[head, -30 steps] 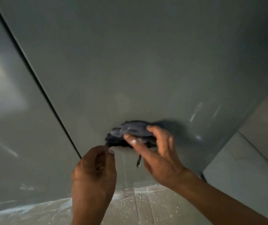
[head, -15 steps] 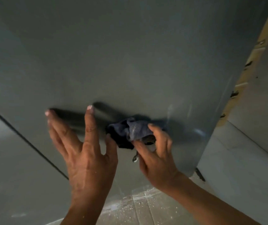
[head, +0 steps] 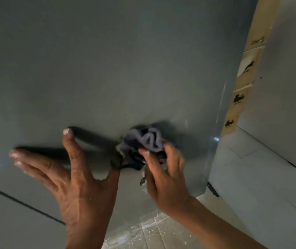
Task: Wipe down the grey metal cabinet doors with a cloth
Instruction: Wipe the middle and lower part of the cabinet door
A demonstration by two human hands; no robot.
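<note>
Gripping cloth (head: pixel 143 142), right hand (head: pixel 165 175) fingers (head: pixel 149 158) curled; left hand (head: pixel 79 187) splayed.

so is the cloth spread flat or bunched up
Bunched up: the cloth is a wad of crumpled folds, gripped by the right hand against the cabinet door.

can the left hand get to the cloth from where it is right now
Probably yes: the left hand is spread open beside the cloth, thumb tip at its edge, nothing between them. The right hand grips the cloth against the cabinet door.
</note>
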